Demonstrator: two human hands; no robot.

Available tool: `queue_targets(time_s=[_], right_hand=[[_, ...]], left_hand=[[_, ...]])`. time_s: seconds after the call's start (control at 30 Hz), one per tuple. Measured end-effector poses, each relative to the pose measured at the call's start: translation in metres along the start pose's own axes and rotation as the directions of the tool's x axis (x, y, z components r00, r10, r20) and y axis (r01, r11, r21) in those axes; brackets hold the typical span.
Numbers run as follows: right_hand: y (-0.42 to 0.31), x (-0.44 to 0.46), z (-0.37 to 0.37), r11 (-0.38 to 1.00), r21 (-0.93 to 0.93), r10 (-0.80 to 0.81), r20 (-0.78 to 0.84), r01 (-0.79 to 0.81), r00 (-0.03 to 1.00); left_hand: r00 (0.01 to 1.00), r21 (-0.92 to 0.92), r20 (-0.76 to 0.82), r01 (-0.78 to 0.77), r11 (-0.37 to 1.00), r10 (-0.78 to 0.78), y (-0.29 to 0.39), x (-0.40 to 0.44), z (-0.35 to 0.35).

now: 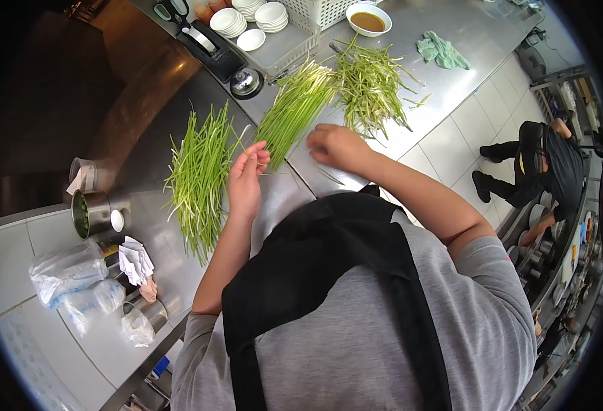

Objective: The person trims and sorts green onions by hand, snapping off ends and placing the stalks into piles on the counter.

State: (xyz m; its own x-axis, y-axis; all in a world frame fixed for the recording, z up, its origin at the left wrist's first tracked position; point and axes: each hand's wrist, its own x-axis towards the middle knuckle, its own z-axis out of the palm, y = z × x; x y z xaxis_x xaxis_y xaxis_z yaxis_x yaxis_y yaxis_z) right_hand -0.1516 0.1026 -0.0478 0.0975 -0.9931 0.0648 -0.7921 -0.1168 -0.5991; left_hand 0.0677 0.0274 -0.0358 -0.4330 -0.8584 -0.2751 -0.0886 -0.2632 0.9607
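Between the left and middle piles, my left hand (248,179) pinches a thin green stalk (243,147) with a pale end pointing up and away. My right hand (335,146) is curled just beside the lower right of the middle pile; whatever its fingers hold, if anything, is too small to make out. Long green stalks form the left pile (202,178). The middle pile (298,106) lies at a slant with its whitish ends at the top. Farther right, a looser heap of trimmings (373,85) spreads over the steel table (448,92).
A bowl of brown sauce (368,20), a green cloth (442,51), a bell (246,82) and stacked white dishes (227,22) are at the back. Metal pots (96,214) and plastic bags (68,270) stand left. Another person (555,161) is at the right.
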Motion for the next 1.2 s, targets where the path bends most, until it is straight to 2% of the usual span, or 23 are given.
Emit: queue_targets(time_s=[0.03,0.07,0.13,0.17,0.3,0.4,0.47,0.6,0.7,0.77,0.8,0.83,0.87,0.9,0.97,1.0,1.07,1.13,1.2], right_hand=[[0.000,-0.003,0.006,0.998,-0.027,-0.062,0.028,0.062,0.998],[-0.003,-0.006,0.010,0.998,-0.029,-0.057,0.024,0.057,0.998],[-0.011,-0.009,0.016,0.963,-0.214,-0.136,0.137,0.163,0.981],[-0.013,-0.008,0.015,0.962,-0.226,-0.112,0.187,0.154,0.976],[-0.004,-0.004,0.018,0.972,-0.212,-0.069,0.156,0.102,0.985],[0.000,-0.008,0.012,0.968,-0.215,-0.105,0.129,0.131,0.986],[0.001,-0.010,0.011,0.937,-0.271,-0.187,0.141,0.220,0.972],[0.001,-0.011,0.013,0.916,-0.316,-0.199,0.172,0.246,0.965],[0.000,-0.011,0.012,0.892,-0.387,-0.196,0.130,0.232,0.972],[0.002,-0.008,0.011,0.942,-0.318,-0.121,-0.038,0.103,0.992],[0.003,-0.007,0.010,0.942,-0.318,-0.122,-0.039,0.103,0.992],[0.004,-0.006,0.009,0.999,-0.039,-0.009,-0.123,0.005,0.992],[0.004,-0.005,0.008,0.965,0.249,0.123,-0.171,-0.077,0.978],[0.001,-0.005,0.005,0.966,0.248,0.124,-0.171,-0.079,0.978],[-0.010,-0.005,0.000,0.779,0.561,0.345,-0.010,-0.281,0.938],[-0.014,-0.006,0.001,0.780,0.560,0.345,-0.011,-0.280,0.939],[-0.021,-0.009,0.008,0.674,0.695,0.328,0.024,-0.252,0.944],[-0.025,-0.009,0.018,0.622,0.750,0.298,0.037,-0.224,0.954],[-0.028,-0.009,0.021,0.483,0.853,0.250,0.081,-0.197,0.965]], left_hand=[[1.000,-0.094,0.021,-0.004,0.996,0.006,-0.005,0.001,0.000],[0.999,-0.187,0.043,-0.006,0.982,0.014,-0.008,0.003,0.001],[0.996,-0.226,0.086,0.027,0.974,-0.007,-0.006,0.002,0.003],[0.992,-0.267,0.121,0.059,0.962,-0.027,-0.005,0.002,0.004],[0.993,-0.275,0.110,0.080,0.958,-0.051,0.002,-0.003,0.006],[0.991,-0.268,0.126,0.086,0.959,-0.053,-0.001,-0.003,0.001],[0.994,-0.242,0.088,0.090,0.966,-0.071,-0.001,-0.004,0.001],[0.993,-0.215,0.092,0.095,0.972,-0.077,0.001,-0.004,0.005],[0.991,-0.190,0.106,0.107,0.976,-0.088,0.004,-0.006,0.008],[0.995,-0.200,0.074,0.084,0.976,-0.071,0.002,-0.005,0.008],[0.995,-0.199,0.074,0.083,0.976,-0.070,0.001,-0.005,0.007],[0.997,-0.206,0.042,0.071,0.976,-0.064,-0.001,-0.005,0.007],[0.998,-0.213,0.010,0.060,0.975,-0.059,-0.002,-0.005,0.007],[0.998,-0.215,0.011,0.060,0.975,-0.059,-0.002,-0.005,0.008],[0.995,-0.109,0.027,0.102,0.989,-0.099,-0.001,-0.006,0.012],[0.995,-0.109,0.027,0.101,0.989,-0.098,0.001,-0.007,0.016],[0.987,-0.025,0.094,0.134,0.991,-0.131,0.006,-0.012,0.029],[0.987,-0.061,0.115,0.121,0.991,-0.113,0.002,-0.009,0.032],[0.987,-0.033,0.137,0.086,0.996,-0.081,0.002,-0.006,0.034]])
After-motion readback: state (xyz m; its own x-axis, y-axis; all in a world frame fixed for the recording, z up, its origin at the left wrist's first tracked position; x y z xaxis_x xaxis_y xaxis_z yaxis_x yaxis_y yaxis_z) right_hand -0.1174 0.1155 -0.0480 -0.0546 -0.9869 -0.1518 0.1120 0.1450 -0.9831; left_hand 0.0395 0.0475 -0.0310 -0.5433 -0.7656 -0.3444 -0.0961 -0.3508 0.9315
